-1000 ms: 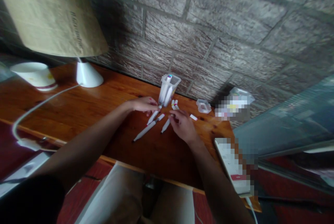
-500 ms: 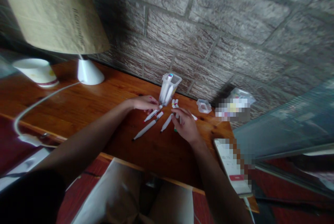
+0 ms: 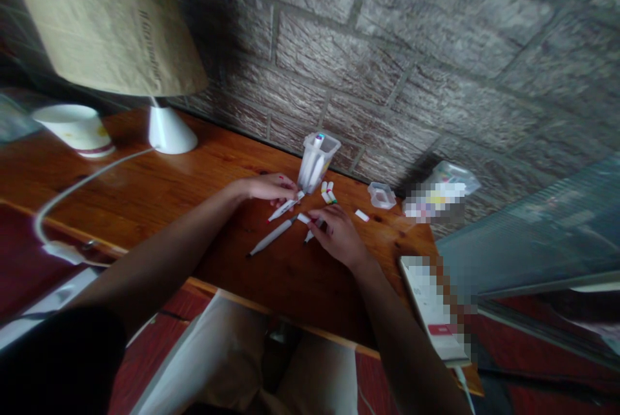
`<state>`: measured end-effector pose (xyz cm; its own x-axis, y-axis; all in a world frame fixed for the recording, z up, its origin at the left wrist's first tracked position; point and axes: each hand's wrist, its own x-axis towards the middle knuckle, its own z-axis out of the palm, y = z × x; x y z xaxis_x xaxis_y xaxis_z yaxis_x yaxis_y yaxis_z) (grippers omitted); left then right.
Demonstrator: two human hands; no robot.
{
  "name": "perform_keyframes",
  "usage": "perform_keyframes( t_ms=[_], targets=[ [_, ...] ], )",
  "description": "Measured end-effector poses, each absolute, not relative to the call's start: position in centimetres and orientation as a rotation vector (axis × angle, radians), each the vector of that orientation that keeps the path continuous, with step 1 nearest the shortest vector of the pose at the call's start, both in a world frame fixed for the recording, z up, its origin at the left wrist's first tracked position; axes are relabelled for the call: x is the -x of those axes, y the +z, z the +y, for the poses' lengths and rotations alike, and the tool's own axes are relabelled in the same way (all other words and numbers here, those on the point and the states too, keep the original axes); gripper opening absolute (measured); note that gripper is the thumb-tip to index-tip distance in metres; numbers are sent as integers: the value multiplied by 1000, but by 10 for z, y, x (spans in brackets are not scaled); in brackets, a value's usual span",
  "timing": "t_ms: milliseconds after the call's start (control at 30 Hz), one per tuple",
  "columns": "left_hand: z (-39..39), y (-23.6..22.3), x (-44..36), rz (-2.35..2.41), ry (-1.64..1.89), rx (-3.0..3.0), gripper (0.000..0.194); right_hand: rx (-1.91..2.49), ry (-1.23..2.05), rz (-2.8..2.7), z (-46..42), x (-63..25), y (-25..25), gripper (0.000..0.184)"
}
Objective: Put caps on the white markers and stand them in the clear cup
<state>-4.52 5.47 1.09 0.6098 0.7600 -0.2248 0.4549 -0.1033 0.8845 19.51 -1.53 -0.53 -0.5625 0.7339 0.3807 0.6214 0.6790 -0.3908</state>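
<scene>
Several white marker pens lie on a brown wooden table [image 3: 159,189]. My left hand [image 3: 268,187] rests with fingers curled over one marker [image 3: 285,206] just left of a clear plastic cup [image 3: 316,161] that holds more markers upright. My right hand [image 3: 336,233] lies palm down with fingers bent over another marker [image 3: 310,235], of which only the tip shows. A long marker [image 3: 271,237] lies loose between the hands. Three short markers [image 3: 328,192] and a white cap [image 3: 361,215] lie beside the cup.
A stone-pattern wall runs close behind the table. A white lamp base [image 3: 169,134] with a cable, a brown paper bag [image 3: 104,21] and a white bowl [image 3: 77,128] stand at the left. A small clear lid [image 3: 382,195] and a booklet [image 3: 431,308] lie right.
My right hand has drawn back toward me and to the left, covering a marker. The short markers by the cup are now uncovered. My left hand stays on its marker.
</scene>
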Motion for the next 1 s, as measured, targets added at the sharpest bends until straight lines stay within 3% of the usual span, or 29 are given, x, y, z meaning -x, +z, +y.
perform_keyframes(
  t_ms=[333, 733, 1000],
  targets=[
    [57, 7, 43, 878, 447, -1832, 34, 1138, 432, -2194, -14, -181, -7, 8],
    [53, 4, 36, 643, 671, -1616, 28, 1012, 730, -1683, -18, -197, 2, 14],
    [46, 17, 35, 638, 700, -1532, 31, 953, 1042, -1310, -18, -195, 11, 29]
  ],
)
